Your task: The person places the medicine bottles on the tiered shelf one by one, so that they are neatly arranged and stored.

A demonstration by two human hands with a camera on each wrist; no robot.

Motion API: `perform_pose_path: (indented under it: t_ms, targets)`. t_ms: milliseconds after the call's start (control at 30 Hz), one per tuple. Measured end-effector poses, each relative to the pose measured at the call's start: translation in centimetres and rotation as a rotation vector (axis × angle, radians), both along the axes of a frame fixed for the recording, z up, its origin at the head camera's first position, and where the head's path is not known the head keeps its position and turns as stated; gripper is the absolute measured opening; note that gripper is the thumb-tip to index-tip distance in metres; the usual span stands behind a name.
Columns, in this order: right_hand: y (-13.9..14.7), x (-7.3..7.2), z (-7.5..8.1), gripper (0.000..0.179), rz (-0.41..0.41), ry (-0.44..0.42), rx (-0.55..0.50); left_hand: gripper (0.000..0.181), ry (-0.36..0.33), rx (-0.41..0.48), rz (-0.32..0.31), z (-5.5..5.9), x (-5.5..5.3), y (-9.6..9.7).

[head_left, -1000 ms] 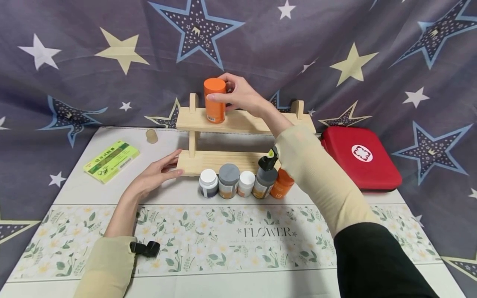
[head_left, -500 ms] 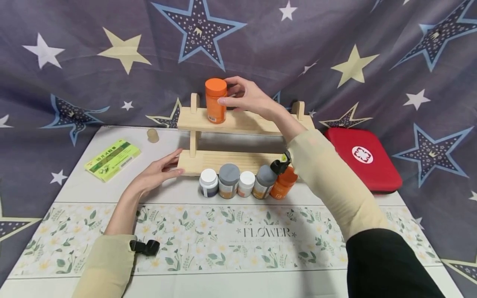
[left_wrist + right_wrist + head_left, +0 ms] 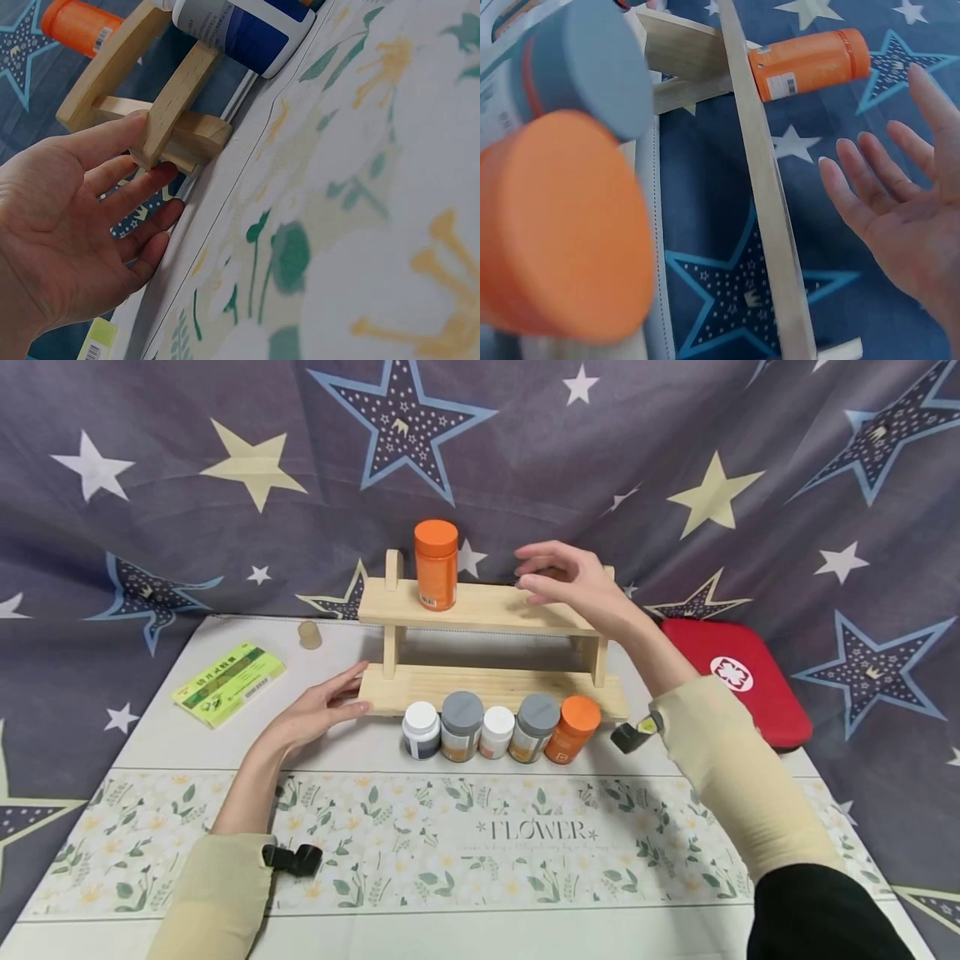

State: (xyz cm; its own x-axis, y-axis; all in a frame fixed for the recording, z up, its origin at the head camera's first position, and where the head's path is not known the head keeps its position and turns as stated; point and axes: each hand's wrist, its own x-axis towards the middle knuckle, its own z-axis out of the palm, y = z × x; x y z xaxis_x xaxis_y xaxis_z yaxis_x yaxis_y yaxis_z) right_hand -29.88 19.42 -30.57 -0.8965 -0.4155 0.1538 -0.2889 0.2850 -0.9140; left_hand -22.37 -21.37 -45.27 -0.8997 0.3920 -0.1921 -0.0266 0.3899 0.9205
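A two-tier wooden shelf (image 3: pixel 480 687) stands at the middle back of the table. My left hand (image 3: pixel 311 714) holds the left end of its lower board; in the left wrist view the thumb and index finger touch the board's end. An orange bottle (image 3: pixel 437 570) stands upright on the upper board, left of centre. To its right, apart from it, my right hand (image 3: pixel 581 587) hovers over the upper board with loosely bent fingers and nothing in them. The right wrist view shows this hand's palm (image 3: pixel 907 225) with a gap to the bottle.
In front of the lower board stand a white-capped bottle (image 3: pixel 422 731), a grey-capped one (image 3: pixel 461 727), a small white one (image 3: pixel 496 732), another grey-capped one (image 3: pixel 534 729) and an orange one (image 3: pixel 573 731). A red case (image 3: pixel 738 677) lies right; a green box (image 3: pixel 228 685) and small tan cylinder (image 3: pixel 309 635) lie left.
My right hand has let go of the orange bottle on the upper board and moved away to the right. The bottle stays put. My left hand keeps its place at the shelf's end.
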Motion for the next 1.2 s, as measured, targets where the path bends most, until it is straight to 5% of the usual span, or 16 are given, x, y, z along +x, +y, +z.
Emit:
perform_pose_path:
  t_ms: [333,767,1200]
  targets:
    - [4.0,3.1,-3.1,0.038,-0.009,0.102,-0.007,0.083,0.004,0.000,-0.003,0.1,0.0,0.2]
    - [7.3,6.4,-7.4,0.043,0.083,0.046,-0.134,0.083,0.011,-0.011,0.003,0.3,0.2,0.0]
    - [10.0,8.2,-9.9,0.066,0.277,-0.069,0.015,0.083,0.007,-0.011,-0.003,0.3,0.3,-0.1]
